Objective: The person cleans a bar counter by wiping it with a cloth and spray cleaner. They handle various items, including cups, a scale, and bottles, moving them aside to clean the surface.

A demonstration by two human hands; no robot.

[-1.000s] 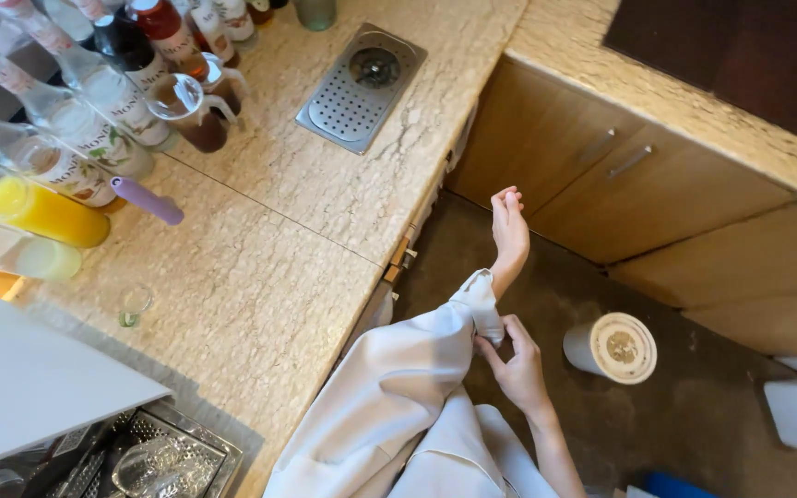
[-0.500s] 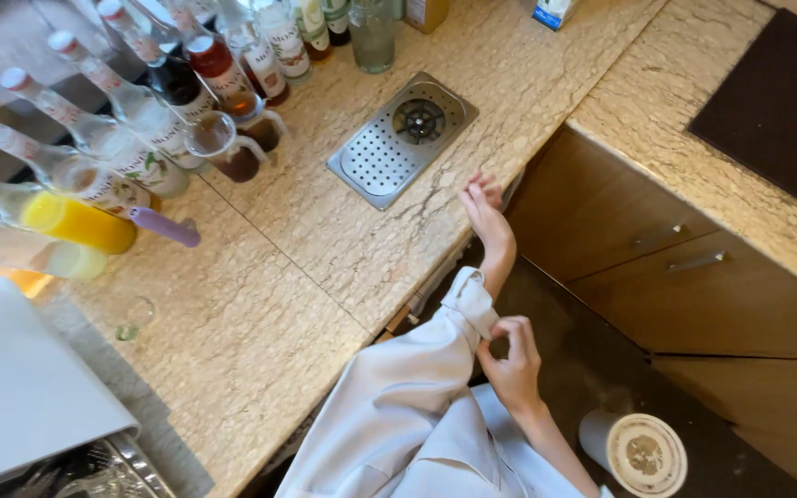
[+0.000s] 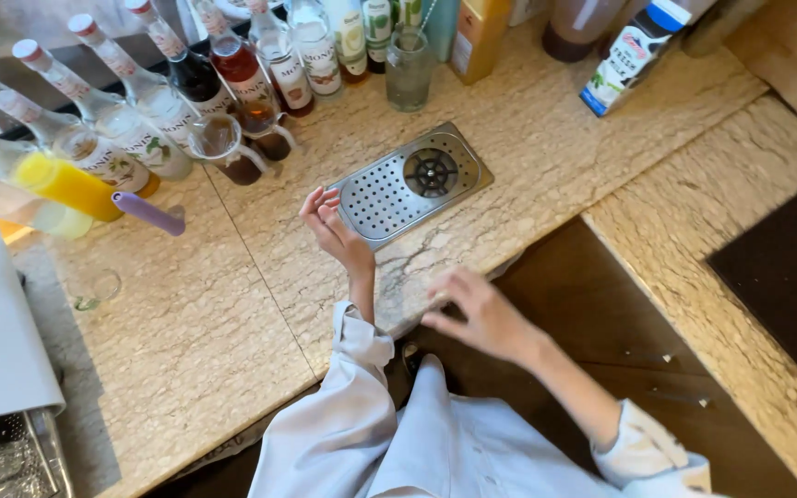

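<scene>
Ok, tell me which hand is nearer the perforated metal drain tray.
Left. The left hand hovers at the drain tray's near-left edge; the right hand is farther back, at the counter's front edge.

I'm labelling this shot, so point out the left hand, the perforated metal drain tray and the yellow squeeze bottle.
left hand (image 3: 332, 224), head view, back of hand
perforated metal drain tray (image 3: 375, 198), head view, bare perforated plate
yellow squeeze bottle (image 3: 66, 184), head view, yellow body

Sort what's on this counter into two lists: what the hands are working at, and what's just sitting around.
In hand:
- left hand, fingers raised at the edge of the perforated metal drain tray
- right hand, hovering open over the counter edge

Lying about:
- syrup bottles
- two small pitchers of dark liquid
- yellow squeeze bottle
- milk carton
- empty glass
</scene>
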